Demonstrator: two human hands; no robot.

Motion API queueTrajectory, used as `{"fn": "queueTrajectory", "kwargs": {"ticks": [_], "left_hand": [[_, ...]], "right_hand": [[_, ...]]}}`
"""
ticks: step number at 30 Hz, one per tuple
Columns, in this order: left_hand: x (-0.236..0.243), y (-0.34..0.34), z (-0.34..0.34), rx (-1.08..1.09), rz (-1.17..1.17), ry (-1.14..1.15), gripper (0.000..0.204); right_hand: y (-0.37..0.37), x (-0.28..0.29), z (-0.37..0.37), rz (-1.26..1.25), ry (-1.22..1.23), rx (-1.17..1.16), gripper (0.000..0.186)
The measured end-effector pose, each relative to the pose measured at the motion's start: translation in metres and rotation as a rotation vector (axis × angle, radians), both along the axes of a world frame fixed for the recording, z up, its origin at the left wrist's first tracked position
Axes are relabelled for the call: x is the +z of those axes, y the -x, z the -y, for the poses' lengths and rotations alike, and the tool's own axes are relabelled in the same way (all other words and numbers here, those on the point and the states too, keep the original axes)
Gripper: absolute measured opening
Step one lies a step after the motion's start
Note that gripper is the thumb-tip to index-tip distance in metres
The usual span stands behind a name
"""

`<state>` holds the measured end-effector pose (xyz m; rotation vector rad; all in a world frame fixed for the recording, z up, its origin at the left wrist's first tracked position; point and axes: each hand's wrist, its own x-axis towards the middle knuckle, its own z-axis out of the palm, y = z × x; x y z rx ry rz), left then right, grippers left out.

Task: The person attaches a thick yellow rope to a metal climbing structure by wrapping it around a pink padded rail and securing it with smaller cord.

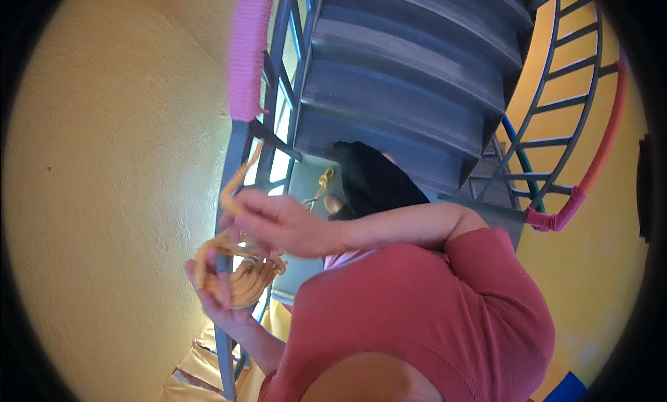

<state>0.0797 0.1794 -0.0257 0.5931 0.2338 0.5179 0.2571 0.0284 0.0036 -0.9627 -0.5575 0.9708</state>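
Observation:
My left hand [221,294] is wrapped round a looped bundle of yellow-orange cord [246,284], beside the grey handrail [236,148] of a staircase. Just above it, my right hand [288,225] is closed on a strand of the same cord, its fingers slightly blurred. From these fingers the strand slants up toward the rail, close below where a pink cord wrapping [250,54] ends. Part of the bare rail passes behind my hands.
Dark grey metal steps [403,75] rise ahead. Yellow wall [118,145] stands at the left. Across the stairs curves another railing [563,103] with red and pink wrapping [590,176]. A yellow strand [323,183] shows near my dark-clothed leg [379,183].

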Motion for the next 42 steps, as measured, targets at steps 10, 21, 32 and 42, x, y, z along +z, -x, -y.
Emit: {"fn": "queueTrajectory", "kwargs": {"ticks": [10, 21, 32, 42], "left_hand": [[-0.002, -0.099, 0.033, -0.004, -0.292, -0.409, 0.057], [0.028, -0.197, 0.041, 0.183, -0.342, -0.117, 0.017], [0.127, -0.266, 0.110, 0.534, -0.520, -0.236, 0.018], [0.129, -0.298, 0.104, 0.439, -0.550, -0.020, 0.013]], "right_hand": [[-0.094, 0.051, -0.048, 0.148, -0.197, 0.225, 0.028], [-0.391, 0.158, -0.003, 1.041, -0.009, -0.145, 0.031], [-0.563, 0.470, -0.070, 1.744, -0.160, -0.960, 0.026], [-0.570, 0.603, -0.165, 1.744, -0.166, -1.152, 0.032]]}}
